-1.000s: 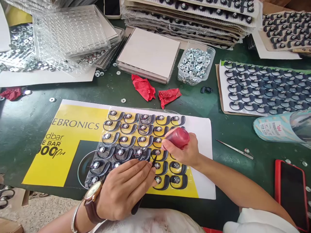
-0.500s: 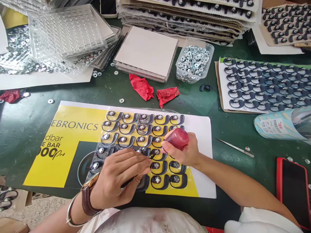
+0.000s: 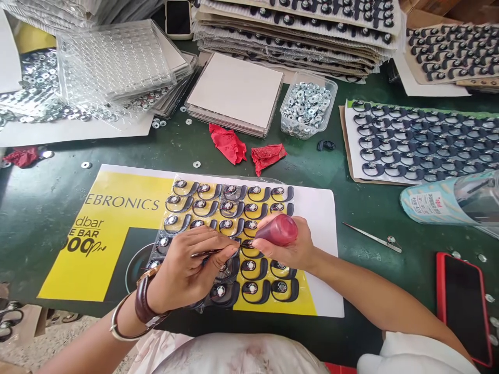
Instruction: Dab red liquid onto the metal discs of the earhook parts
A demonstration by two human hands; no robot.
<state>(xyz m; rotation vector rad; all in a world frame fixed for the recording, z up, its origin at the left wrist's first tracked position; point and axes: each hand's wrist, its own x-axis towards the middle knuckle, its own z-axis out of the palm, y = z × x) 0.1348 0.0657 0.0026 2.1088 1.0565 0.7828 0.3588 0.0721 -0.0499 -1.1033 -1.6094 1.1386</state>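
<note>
The left hand [image 3: 183, 272] has swung its thin brush [image 3: 212, 253] up level since a second ago, tip now at the red bottle [image 3: 277, 229] clamped in the right hand [image 3: 290, 246], so probably reloading over the earhook sheet [image 3: 230, 208]; green table [image 3: 39, 202] crowded with stacked trays [image 3: 113, 57], washer tub [image 3: 307, 104]

A small assembly workshop, by the look of it: a dark green table [image 3: 50, 208] is crowded with stacked cardboard sheets of black ear-hook parts [image 3: 296, 26], a clear plastic tub of small silver washers [image 3: 307, 104], piled clear blister trays [image 3: 113, 62] and slim metal tweezers [image 3: 372, 238]. The far stacks are cut off, so their depth is unclear.
</note>
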